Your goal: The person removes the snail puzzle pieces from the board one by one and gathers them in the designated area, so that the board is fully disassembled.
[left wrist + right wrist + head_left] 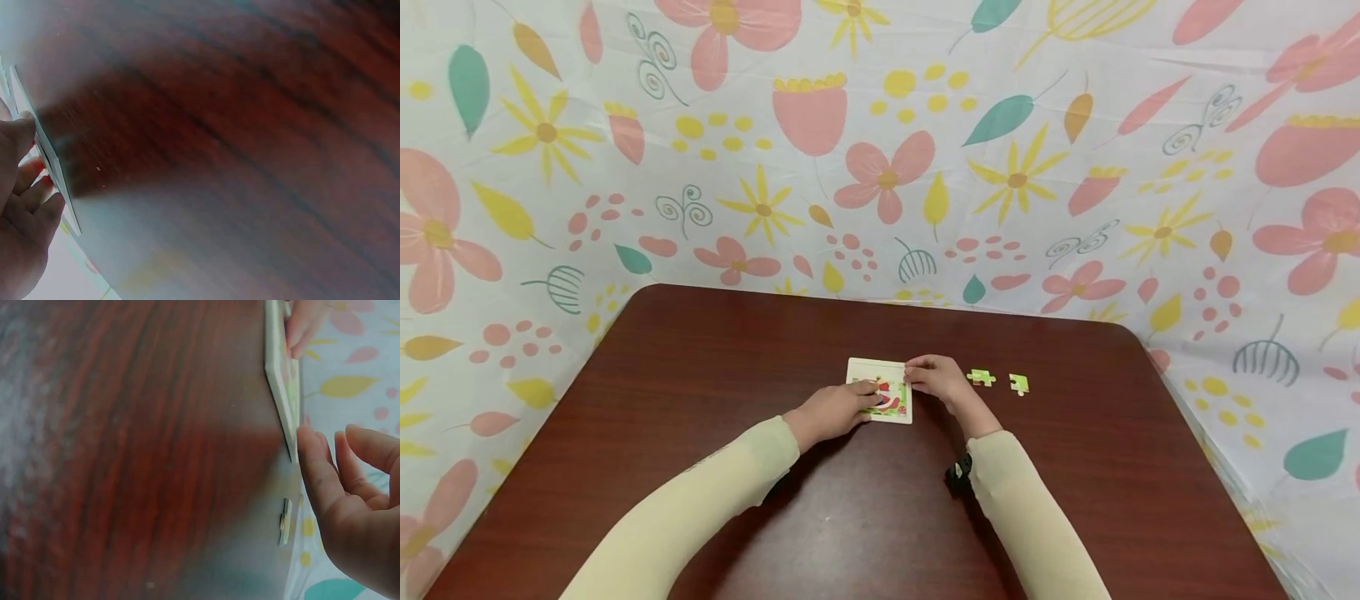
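Observation:
A small jigsaw puzzle board point(877, 367) with a pale frame lies flat, a red, white and green picture inside it. My left hand point(831, 412) rests on its left part, fingertips on the picture. In the left wrist view the left thumb point(24, 128) is at the board's near edge. My right hand point(936, 377) is at the board's upper right edge, its fingertips overlapping the frame. Seen from the right wrist, its fingers point(322, 469) extend loosely by the board's corner. Two green puzzle pieces, one notched point(981, 377) and one farther right point(1018, 383), lie beyond the right hand.
The dark reddish-brown table point(850, 517) has rounded far corners. Behind it hangs a white cloth point(880, 242) with flowers and leaves. A black device point(958, 475) sits at the right wrist.

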